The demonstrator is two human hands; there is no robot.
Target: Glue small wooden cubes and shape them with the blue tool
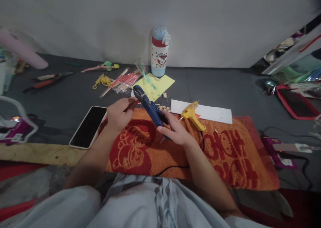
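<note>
My right hand point(174, 127) is wrapped around the handles of a blue hand cutter point(149, 108). It points up and to the left, with its jaws at the far end. My left hand point(120, 112) is closed in a pinch right beside those jaws. A small red-and-white piece point(138, 101) shows at its fingertips; its kind is hard to make out. Small cut wooden bits point(164, 108) lie just beyond the cutter. Under both hands is an orange-red towel point(160, 154).
A yellow glue gun point(192, 116) rests by a white board point(213, 112). Behind are a bottle point(159, 52), yellow paper point(167, 83) and red sticks in plastic point(127, 81). A phone point(87, 127) and pliers point(47, 82) lie left. Purple devices point(278, 152) flank the towel.
</note>
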